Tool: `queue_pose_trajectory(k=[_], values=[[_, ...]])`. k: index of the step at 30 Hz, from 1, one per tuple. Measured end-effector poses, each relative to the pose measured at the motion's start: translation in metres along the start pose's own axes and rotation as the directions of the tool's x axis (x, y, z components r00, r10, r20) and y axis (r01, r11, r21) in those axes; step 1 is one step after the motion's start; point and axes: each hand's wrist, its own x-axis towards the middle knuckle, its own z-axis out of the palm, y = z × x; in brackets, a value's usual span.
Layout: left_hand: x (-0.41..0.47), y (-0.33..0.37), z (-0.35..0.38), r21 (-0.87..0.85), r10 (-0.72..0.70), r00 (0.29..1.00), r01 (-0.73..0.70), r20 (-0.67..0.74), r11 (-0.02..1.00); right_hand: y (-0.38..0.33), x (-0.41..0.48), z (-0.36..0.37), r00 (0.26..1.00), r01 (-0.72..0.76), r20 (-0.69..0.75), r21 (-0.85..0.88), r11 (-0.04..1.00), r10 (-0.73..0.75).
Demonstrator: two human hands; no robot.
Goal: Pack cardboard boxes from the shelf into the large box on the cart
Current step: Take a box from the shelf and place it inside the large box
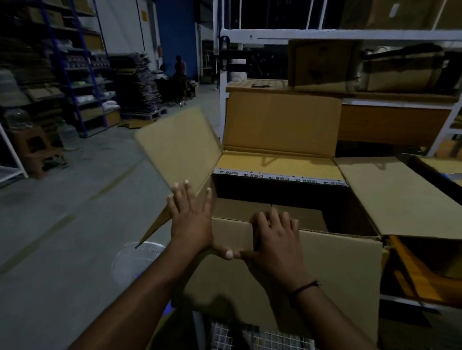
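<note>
The white-framed shelf (365, 37) fills the far right, with brown cardboard boxes (318, 64) on its upper level, none of them lifted yet. Just near of it the large box (312, 280) stands on the wire-mesh cart (269, 342), its flaps thrown outward, likely so the mouth stays free for loading. The left hand (191, 221) lies spread and flat against the box's near left corner below the left flap (178, 145), while the right hand (277, 241) hooks curled fingers over the near rim with its thumb on the outer wall, apparently steadying the box.
</note>
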Motion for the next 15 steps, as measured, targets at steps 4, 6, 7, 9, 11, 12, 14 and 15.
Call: queue_pose_trajectory(k=[4,6,7,9,11,12,14,15], values=[[0.0066,-0.0075,-0.0020,-0.094,-0.061,0.991,0.072,0.115,0.993,0.0007,-0.0002,0.0014,1.000,0.000,0.003,-0.001,1.000,0.000],[0.0072,-0.0090,-0.0023,-0.055,-0.060,0.994,0.065,0.088,0.996,0.0009,-0.0005,0.0012,1.000,0.000,-0.007,0.012,1.000,0.000],[0.0069,-0.0095,-0.0028,-0.025,-0.060,0.995,0.062,0.075,0.998,0.0008,-0.0005,0.0011,1.000,0.000,-0.010,0.018,1.000,0.000],[0.0062,-0.0102,-0.0033,0.002,-0.063,0.995,0.063,0.074,0.998,0.0008,-0.0013,0.0013,1.000,0.002,-0.017,0.022,1.000,-0.002],[0.0050,-0.0110,-0.0040,-0.005,-0.061,0.994,0.062,0.087,0.998,0.0017,-0.0016,0.0014,1.000,0.007,-0.017,0.027,1.000,-0.007],[0.0043,-0.0116,-0.0042,-0.011,-0.056,0.994,0.057,0.094,0.998,0.0025,-0.0014,0.0013,1.000,0.012,-0.013,0.029,1.000,-0.011],[0.0040,-0.0122,-0.0034,-0.014,-0.034,0.994,0.036,0.106,0.999,0.0039,-0.0008,0.0009,1.000,0.019,-0.004,0.027,0.999,-0.018],[0.0044,-0.0116,-0.0028,-0.016,-0.020,0.994,0.022,0.109,1.000,0.0043,-0.0006,0.0005,1.000,0.021,0.001,0.023,1.000,-0.021]])
